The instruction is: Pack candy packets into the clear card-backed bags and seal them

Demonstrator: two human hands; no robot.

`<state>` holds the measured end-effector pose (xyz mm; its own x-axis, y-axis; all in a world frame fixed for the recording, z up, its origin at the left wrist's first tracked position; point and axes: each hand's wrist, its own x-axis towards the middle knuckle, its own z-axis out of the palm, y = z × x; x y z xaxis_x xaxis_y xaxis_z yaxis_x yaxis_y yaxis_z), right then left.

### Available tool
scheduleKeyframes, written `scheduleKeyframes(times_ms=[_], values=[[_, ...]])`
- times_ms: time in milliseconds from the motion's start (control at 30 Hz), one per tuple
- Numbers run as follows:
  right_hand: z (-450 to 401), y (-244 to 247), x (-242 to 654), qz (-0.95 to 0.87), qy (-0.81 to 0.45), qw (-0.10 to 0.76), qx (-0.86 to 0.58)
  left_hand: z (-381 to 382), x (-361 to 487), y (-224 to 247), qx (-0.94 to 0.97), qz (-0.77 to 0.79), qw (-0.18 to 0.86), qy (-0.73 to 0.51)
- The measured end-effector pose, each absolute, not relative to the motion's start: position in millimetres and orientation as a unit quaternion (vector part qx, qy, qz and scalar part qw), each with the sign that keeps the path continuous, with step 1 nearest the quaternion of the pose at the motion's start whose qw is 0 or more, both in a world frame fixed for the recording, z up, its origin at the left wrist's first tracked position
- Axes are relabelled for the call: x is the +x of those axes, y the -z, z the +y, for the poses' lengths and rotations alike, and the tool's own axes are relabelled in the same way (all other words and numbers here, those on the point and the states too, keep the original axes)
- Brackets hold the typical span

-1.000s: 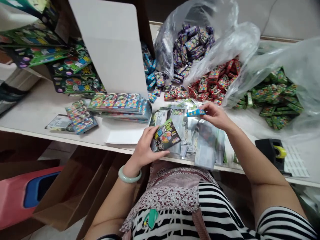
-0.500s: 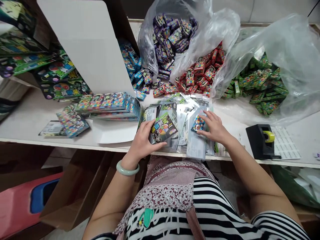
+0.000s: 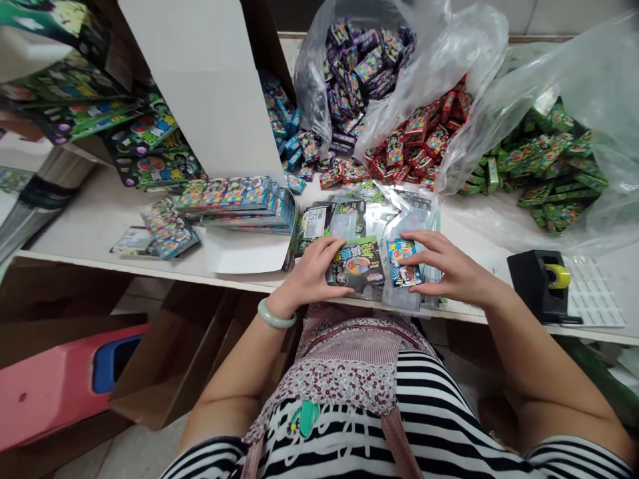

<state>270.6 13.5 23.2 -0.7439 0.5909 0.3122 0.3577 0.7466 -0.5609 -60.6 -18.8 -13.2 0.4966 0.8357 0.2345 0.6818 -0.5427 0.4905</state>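
My left hand [image 3: 319, 269] grips a black printed card [image 3: 358, 265] with a green top edge, its thumb along the near edge and its fingers at the far left. Close by on the right, my right hand [image 3: 446, 269] has its fingers and thumb on a small blue candy packet [image 3: 398, 255], whose printed front faces up. A narrow gap separates card and packet. Under both hands lie overlapping clear plastic sleeves [image 3: 370, 211] and more black printed cards [image 3: 312, 223].
Plastic bags spill purple packets [image 3: 367, 63], red packets [image 3: 417, 133] and green packets [image 3: 559, 163] at the back. Packet strips are stacked in a white carton [image 3: 247, 256] on the left. A black tape dispenser [image 3: 534, 286] stands right, by the table's front edge.
The black card has turned from a slant to nearly level and come closer to the blue packet. That packet now shows its whole front, with my right fingers along its right side. The view has shifted.
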Motion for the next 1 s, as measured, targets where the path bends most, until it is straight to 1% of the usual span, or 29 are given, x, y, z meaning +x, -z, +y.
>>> scheduleKeyframes(times_ms=[100,333,600,733,800,900,1000], values=[[18,-32,267,-0.922,-0.233,0.189,-0.245,-20,-57,14,0.856,0.430,0.183,-0.221],[27,-36,262,-0.937,-0.195,0.151,-0.245,-24,-53,15,0.856,0.416,0.202,-0.229],[19,-46,252,-0.931,-0.205,0.170,-0.250,-30,-45,16,0.842,0.438,0.190,-0.252],[16,-47,250,-0.927,-0.241,0.175,-0.227,-33,-46,15,0.852,0.420,0.182,-0.252],[16,-42,247,-0.918,-0.268,0.189,-0.223,-33,-46,13,0.850,0.421,0.184,-0.258],[15,-26,240,-0.891,-0.311,0.230,-0.237,-32,-44,13,0.838,0.444,0.181,-0.260],[9,-12,232,-0.884,-0.327,0.234,-0.238,-36,-37,17,0.828,0.472,0.160,-0.258]])
